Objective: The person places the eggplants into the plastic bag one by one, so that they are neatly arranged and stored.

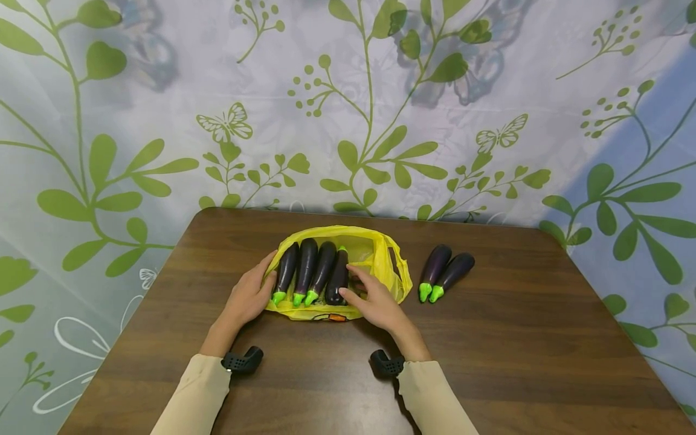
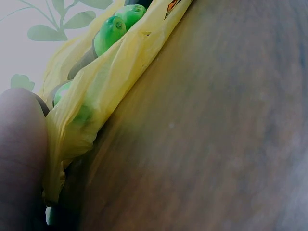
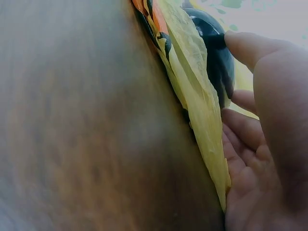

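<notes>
A yellow plastic bag (image 1: 387, 266) lies on the table with its mouth open upward. Several eggplants sit side by side in it; the leftmost eggplant (image 1: 286, 269) has its green cap toward me. The rightmost eggplant (image 1: 338, 278) lies the other way round, cap at the far end. My right hand (image 1: 377, 297) pinches this one between thumb and fingers; the right wrist view shows the thumb (image 3: 245, 45) against its dark rounded end. At the bag's left edge my left hand (image 1: 247, 296) holds the side, thumb by the leftmost eggplant; its fingers are partly hidden.
Two more eggplants lie together right of the bag, one (image 1: 435, 266) beside the other (image 1: 457, 270), caps toward me. The brown wooden table (image 1: 511, 350) ends at a patterned cloth backdrop (image 1: 304, 145). A black band with a bracket is on each wrist.
</notes>
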